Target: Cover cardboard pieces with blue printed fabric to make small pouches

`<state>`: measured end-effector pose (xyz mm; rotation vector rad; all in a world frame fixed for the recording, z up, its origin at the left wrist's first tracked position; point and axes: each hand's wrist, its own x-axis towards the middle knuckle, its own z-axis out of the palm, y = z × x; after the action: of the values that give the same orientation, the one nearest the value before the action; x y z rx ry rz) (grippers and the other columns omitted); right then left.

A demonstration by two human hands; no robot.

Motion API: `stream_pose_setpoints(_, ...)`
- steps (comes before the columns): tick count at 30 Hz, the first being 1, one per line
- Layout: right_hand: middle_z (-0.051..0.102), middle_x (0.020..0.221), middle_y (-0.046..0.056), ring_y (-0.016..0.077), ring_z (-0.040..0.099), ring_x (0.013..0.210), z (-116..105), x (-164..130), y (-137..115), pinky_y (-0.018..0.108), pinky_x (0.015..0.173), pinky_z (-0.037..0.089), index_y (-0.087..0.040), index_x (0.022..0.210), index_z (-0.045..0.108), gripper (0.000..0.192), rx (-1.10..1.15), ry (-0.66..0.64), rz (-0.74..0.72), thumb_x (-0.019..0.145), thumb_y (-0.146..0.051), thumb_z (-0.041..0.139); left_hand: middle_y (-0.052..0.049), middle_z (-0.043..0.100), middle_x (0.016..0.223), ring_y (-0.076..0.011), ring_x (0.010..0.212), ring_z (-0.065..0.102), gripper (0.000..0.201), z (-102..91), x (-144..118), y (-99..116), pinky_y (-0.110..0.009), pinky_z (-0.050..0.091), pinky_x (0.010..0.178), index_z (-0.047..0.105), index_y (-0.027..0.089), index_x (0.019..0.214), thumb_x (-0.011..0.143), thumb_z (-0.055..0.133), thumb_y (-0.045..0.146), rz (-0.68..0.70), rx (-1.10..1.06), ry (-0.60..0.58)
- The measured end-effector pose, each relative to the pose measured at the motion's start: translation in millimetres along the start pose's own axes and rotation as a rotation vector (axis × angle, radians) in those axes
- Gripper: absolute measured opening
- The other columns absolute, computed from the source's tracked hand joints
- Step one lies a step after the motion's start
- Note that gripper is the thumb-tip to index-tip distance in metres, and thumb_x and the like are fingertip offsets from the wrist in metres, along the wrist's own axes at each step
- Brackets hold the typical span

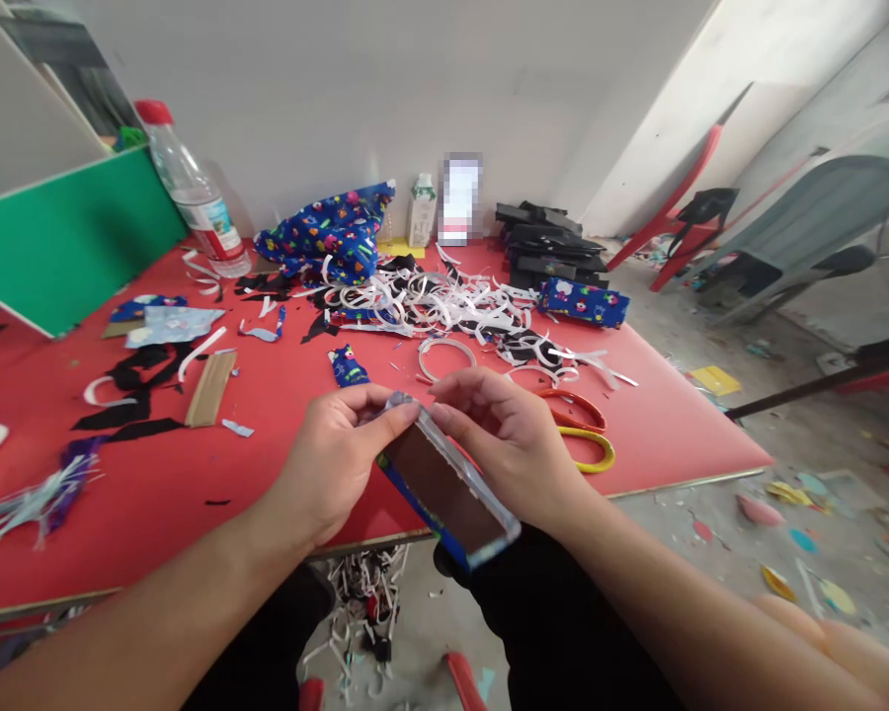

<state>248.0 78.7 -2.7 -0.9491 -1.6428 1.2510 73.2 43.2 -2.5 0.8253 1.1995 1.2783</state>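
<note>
A flat rectangular piece (451,489), brown on its upper face with blue patterned fabric folded round its edges, is held over the table's front edge. My left hand (345,449) pinches its far left corner, thumb on top. My right hand (508,434) has thumb and fingers closed at the pale strip along its far right edge. Scissors with orange and yellow handles (595,449) lie just right of my right hand, their blades hidden behind it. Past my hands lies a small blue patterned scrap (348,365). A roll of whitish tape or strip (446,359) rests beyond them.
Tangled white strips (444,301) and blue patterned fabric (326,232) cover the back of the red table (288,533). A stack of black pieces (552,247), a patterned bundle (584,302), a bottle (200,202), a carton (422,212) and a blurred-out phone (459,202) stand there.
</note>
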Motion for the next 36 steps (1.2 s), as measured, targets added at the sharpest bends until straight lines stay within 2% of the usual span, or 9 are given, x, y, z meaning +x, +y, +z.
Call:
stream_pose_setpoints(3,0.074,0.082,-0.001,0.0142,0.070,0.074,2.3,-0.5,0.2,0.029,0.069,0.055,-0.022,0.106,0.068,0.022,0.028,0.005,-0.013,0.088,-0.029,0.077,-0.004,0.076,0.080,-0.0148,0.074,0.065,0.024,-1.5,-0.7,1.2,-0.026,0.053,0.071,0.079,0.016,0.082,0.076,0.088,0.038,0.017,0.039,-0.002)
stream_pose_setpoints(7,0.074,0.080,-0.001,0.0130,0.069,0.071,4.4,-3.8,-1.6,0.027,0.066,0.055,-0.023,0.095,0.069,0.008,-0.080,0.052,-0.104,0.091,-0.026,0.075,-0.003,0.074,0.076,-0.0141,0.072,0.063,0.023,-1.4,-2.1,3.4,-0.026,0.051,0.071,0.078,0.016,0.079,0.077,0.086,0.037,-0.005,-0.009,-0.040)
stream_pose_setpoints(10,0.075,0.082,0.000,0.0142,0.070,0.073,1.6,-5.7,-3.7,0.029,0.069,0.057,-0.023,0.094,0.071,0.002,-0.276,0.058,-0.253,0.095,-0.022,0.071,-0.003,0.073,0.074,-0.0149,0.073,0.063,0.023,-1.4,-2.2,3.8,-0.027,0.051,0.073,0.079,0.017,0.077,0.077,0.086,0.038,-0.011,-0.019,-0.061)
stream_pose_setpoints(15,0.077,0.092,0.004,0.0166,0.073,0.081,-8.0,-4.2,-3.5,0.030,0.074,0.059,-0.022,0.102,0.074,0.005,-0.554,-0.020,-0.599,0.100,-0.019,0.069,-0.005,0.074,0.075,-0.0162,0.071,0.063,0.022,-2.1,-3.4,2.9,-0.030,0.053,0.074,0.080,0.016,0.075,0.077,0.085,0.038,-0.039,-0.025,-0.081)
stream_pose_setpoints(21,0.078,0.093,0.006,0.0171,0.072,0.081,-11.3,-5.5,-4.2,0.032,0.075,0.060,-0.022,0.108,0.073,0.013,-0.648,-0.045,-0.760,0.105,-0.016,0.061,-0.004,0.072,0.067,-0.0150,0.065,0.063,0.019,6.0,-10.0,8.3,-0.028,0.052,0.066,0.079,0.015,0.068,0.071,0.087,0.033,-0.104,-0.143,-0.041)
stream_pose_setpoints(25,0.077,0.097,0.007,0.0181,0.071,0.083,-9.4,-7.7,-4.9,0.033,0.077,0.059,-0.019,0.113,0.070,0.015,-0.680,-0.072,-0.773,0.104,-0.012,0.059,-0.004,0.071,0.065,-0.0140,0.064,0.062,0.017,10.9,-13.6,11.7,-0.025,0.051,0.063,0.080,0.014,0.067,0.067,0.087,0.030,-0.136,-0.216,-0.001)
stream_pose_setpoints(30,0.074,0.093,0.008,0.0190,0.071,0.082,-3.9,-5.8,-8.2,0.034,0.073,0.058,-0.020,0.105,0.066,0.016,-0.745,-0.079,-0.692,0.109,-0.017,0.050,-0.004,0.069,0.064,-0.0130,0.061,0.060,0.018,11.4,-14.6,10.4,-0.026,0.049,0.061,0.076,0.014,0.062,0.065,0.085,0.029,-0.129,-0.201,0.035)
stream_pose_setpoints(36,0.071,0.095,0.007,0.0196,0.069,0.083,-2.5,-5.5,-11.4,0.033,0.072,0.057,-0.022,0.106,0.059,0.016,-0.784,-0.129,-0.618,0.108,-0.014,0.045,-0.003,0.066,0.060,-0.0139,0.058,0.057,0.018,10.0,-13.6,7.5,-0.028,0.044,0.058,0.074,0.016,0.061,0.065,0.083,0.032,-0.114,-0.149,0.049)
